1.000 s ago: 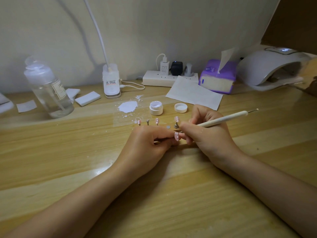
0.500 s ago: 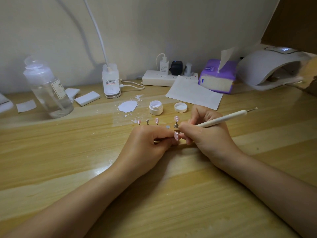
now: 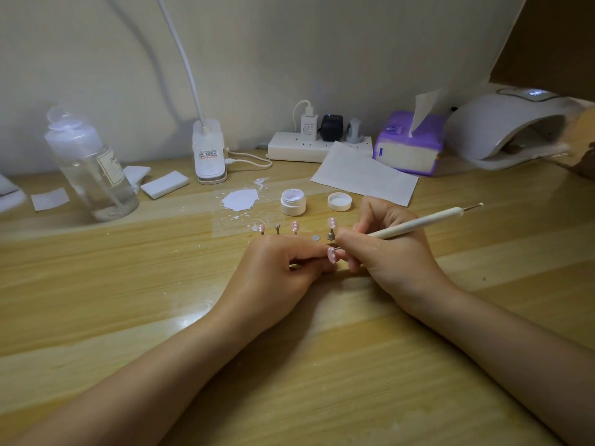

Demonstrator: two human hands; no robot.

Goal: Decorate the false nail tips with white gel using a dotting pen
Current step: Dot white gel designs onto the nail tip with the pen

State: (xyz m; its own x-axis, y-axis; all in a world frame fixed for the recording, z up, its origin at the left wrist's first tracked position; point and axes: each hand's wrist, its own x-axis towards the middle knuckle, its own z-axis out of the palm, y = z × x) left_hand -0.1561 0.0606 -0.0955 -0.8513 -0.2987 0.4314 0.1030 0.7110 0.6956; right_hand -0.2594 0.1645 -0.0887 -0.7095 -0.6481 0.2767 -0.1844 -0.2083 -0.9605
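1. Fingers (image 3: 309,252) of your left hand (image 3: 273,275) pinch a pink nail tip (image 3: 331,254), mid-table (image 3: 128,317).
2. Your right hand (image 3: 386,252) grips the dotting pen (image 3: 415,226), point touching that tip.
3. Open gel jar (image 3: 293,202) stands toward the table's back edge.

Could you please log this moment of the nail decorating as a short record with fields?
left hand: pinches the pink nail tip
right hand: grips the dotting pen, tip at that nail
gel jar: open, lid beside it
stands: three dotted nail tips, one bare holder
surface: wooden table
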